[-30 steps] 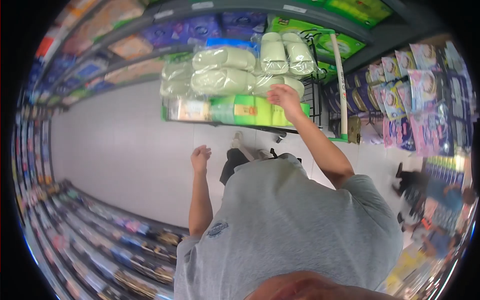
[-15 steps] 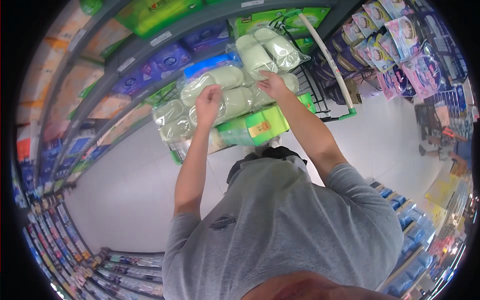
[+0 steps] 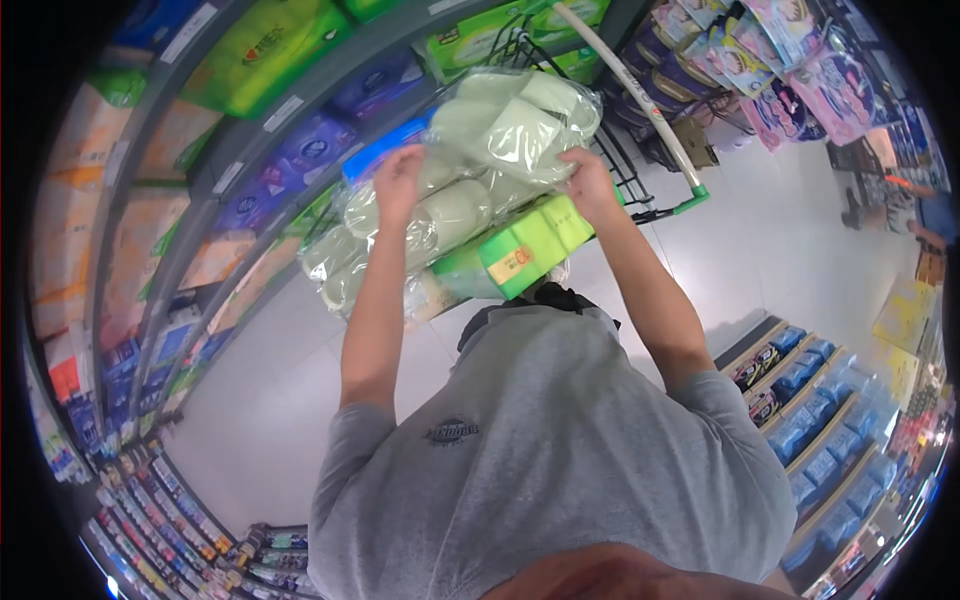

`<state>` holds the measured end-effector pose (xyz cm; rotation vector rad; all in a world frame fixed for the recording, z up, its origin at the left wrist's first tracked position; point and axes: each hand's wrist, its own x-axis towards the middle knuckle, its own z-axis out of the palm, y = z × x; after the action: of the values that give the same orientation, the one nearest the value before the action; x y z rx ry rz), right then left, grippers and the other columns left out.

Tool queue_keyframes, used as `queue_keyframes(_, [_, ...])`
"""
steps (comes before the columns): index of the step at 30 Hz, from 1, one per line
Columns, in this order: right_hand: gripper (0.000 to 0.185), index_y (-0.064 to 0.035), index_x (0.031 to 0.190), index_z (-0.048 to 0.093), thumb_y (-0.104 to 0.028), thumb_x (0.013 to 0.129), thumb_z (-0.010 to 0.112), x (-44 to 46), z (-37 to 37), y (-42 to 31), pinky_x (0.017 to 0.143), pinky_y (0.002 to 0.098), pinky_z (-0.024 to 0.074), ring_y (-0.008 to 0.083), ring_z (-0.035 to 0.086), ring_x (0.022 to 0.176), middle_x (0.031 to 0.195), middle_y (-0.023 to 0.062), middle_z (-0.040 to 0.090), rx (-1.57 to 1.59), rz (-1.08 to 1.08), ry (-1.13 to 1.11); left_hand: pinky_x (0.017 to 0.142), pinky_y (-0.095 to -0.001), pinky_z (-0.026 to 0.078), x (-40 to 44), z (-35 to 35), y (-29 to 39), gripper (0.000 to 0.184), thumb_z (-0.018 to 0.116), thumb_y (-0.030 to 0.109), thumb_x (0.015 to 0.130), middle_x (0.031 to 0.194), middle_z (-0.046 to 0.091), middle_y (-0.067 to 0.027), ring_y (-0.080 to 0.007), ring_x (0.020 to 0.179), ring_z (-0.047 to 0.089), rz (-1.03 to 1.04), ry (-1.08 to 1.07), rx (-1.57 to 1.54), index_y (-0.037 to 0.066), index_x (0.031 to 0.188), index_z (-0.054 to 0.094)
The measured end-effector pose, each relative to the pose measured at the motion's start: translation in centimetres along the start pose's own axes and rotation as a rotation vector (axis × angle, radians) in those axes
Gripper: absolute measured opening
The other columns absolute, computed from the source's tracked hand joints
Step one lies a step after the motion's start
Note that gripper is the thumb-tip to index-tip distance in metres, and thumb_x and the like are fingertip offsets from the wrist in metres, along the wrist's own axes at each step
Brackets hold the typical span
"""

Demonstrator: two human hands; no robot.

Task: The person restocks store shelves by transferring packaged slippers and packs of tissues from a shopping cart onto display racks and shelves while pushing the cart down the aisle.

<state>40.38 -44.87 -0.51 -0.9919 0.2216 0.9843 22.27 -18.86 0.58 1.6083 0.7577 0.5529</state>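
Observation:
A pair of pale green slippers (image 3: pixel 525 135) in a clear plastic bag is tilted above the cart, between my hands. My right hand (image 3: pixel 592 187) pinches the bag's near right edge. At its left side my left hand (image 3: pixel 397 187) has its fingers closed on the bag's plastic, though the fingertips are partly hidden. More bagged slippers (image 3: pixel 455 210) lie beneath in the shopping cart (image 3: pixel 655 212). A green multipack (image 3: pixel 525 255) rests along the cart's near side. Behind my left hand is a blue pack (image 3: pixel 385 150).
Shelves of purple packs (image 3: pixel 318 148) and green packs (image 3: pixel 270 60) run along the left and far side. The cart's handle (image 3: pixel 640 95) is at the right. Hanging pink packs (image 3: pixel 835 95) and a rack of blue packs (image 3: pixel 805 410) stand right. A person (image 3: pixel 935 215) is at far right.
The upper bag of slippers has shifted left and tilted, with my right hand moving to its near right edge. My left hand has moved slightly left, to the bag's left side.

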Motion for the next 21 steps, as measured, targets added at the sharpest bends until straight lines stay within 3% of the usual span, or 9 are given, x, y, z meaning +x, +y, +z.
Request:
queue_keyframes(2, [0.024,0.0016,0.099,0.057,-0.012,0.078,0.054,-4.4,0.0,-2.8,0.078,0.0299,0.0476,0.0192,0.061,0.081,0.087,0.0103,0.063,-0.070,0.023,0.059,0.085,-0.0261,0.044,0.8,0.7,0.8,0.023,0.060,0.015,0.090,0.102,0.064,-0.0065,-0.0123,0.094,0.058,0.007,-0.042,-0.028,0.000,0.107,0.063])
queue_keyframes(4, [0.022,0.0005,0.093,0.059,-0.011,0.076,0.054,-8.2,0.5,-4.7,0.072,0.0296,0.0477,0.0171,0.060,0.075,0.080,0.0083,0.063,-0.212,-0.103,-0.020,0.094,-0.0312,0.042,1.4,1.7,3.9,0.038,0.056,0.025,0.093,0.118,0.058,-0.0114,-0.0194,0.108,0.055,-0.212,0.036,-0.294,0.001,0.123,0.054])
queue_keyframes(5, [0.018,0.0012,0.087,0.060,-0.009,0.072,0.056,-9.4,-0.4,-5.5,0.059,0.0263,0.0465,0.0155,0.058,0.066,0.079,0.0073,0.061,-0.282,-0.109,0.022,0.100,-0.0363,0.039,1.6,2.2,5.2,0.051,0.053,0.033,0.094,0.131,0.049,-0.0151,-0.0255,0.119,0.049,-0.339,-0.026,-0.378,0.001,0.133,0.043])
queue_keyframes(6, [0.022,0.0024,0.090,0.060,-0.009,0.072,0.056,-11.6,0.6,-6.4,0.061,0.0263,0.0468,0.0165,0.059,0.067,0.081,0.0079,0.062,-0.241,-0.125,0.060,0.100,-0.0363,0.039,1.7,2.6,5.5,0.051,0.053,0.033,0.094,0.131,0.049,-0.0151,-0.0255,0.119,0.049,-0.350,-0.050,-0.373,0.001,0.133,0.043])
queue_keyframes(9, [0.022,0.0023,0.093,0.061,-0.012,0.075,0.058,-14.7,-1.6,-7.7,0.064,0.0268,0.0486,0.0165,0.061,0.071,0.084,0.0085,0.064,-0.234,-0.090,0.075,0.103,-0.0386,0.037,0.6,4.4,7.4,0.055,0.060,0.029,0.089,0.132,0.049,-0.0156,-0.0257,0.122,0.047,-0.500,-0.696,-0.732,0.000,0.133,0.044])
queue_keyframes(13, [0.027,0.0015,0.099,0.061,-0.021,0.084,0.060,-18.9,-3.0,-10.2,0.073,0.0307,0.0527,0.0188,0.065,0.081,0.090,0.0105,0.066,0.030,-0.191,0.119,0.102,-0.0380,0.040,-1.9,5.8,5.2,0.060,0.060,0.015,0.081,0.131,0.049,-0.0198,-0.0285,0.119,0.051,-0.441,-0.904,-0.626,-0.008,0.133,0.040])
queue_keyframes(16, [0.035,0.0006,0.106,0.059,-0.031,0.092,0.053,-20.7,-6.1,-11.3,0.083,0.0354,0.0527,0.0220,0.065,0.089,0.096,0.0128,0.066,0.190,-0.303,0.041,0.102,-0.0395,0.041,-5.1,9.0,8.2,0.061,0.058,0.011,0.079,0.130,0.050,-0.0210,-0.0294,0.120,0.051,-0.555,-1.039,-0.926,-0.009,0.132,0.039])
queue_keyframes(20, [0.067,0.0027,0.123,0.050,-0.056,0.094,0.034,-23.3,-7.6,-12.2,0.100,0.0425,0.0414,0.0297,0.053,0.115,0.127,0.0187,0.054,0.468,-0.485,0.113,0.102,-0.0408,0.041,-10.3,14.1,9.9,0.058,0.054,0.013,0.080,0.128,0.052,-0.0214,-0.0311,0.114,0.055,-0.506,-0.688,-0.840,-0.009,0.132,0.039])
queue_keyframes(21, [0.077,0.0047,0.126,0.047,-0.063,0.092,0.032,-24.3,-9.2,-12.4,0.101,0.0428,0.0398,0.0297,0.053,0.116,0.127,0.0191,0.054,0.468,-0.430,0.041,0.102,-0.0408,0.041,-11.7,16.4,11.2,0.058,0.054,0.013,0.080,0.128,0.052,-0.0214,-0.0311,0.114,0.055,-0.501,-0.748,-0.852,-0.009,0.132,0.039])
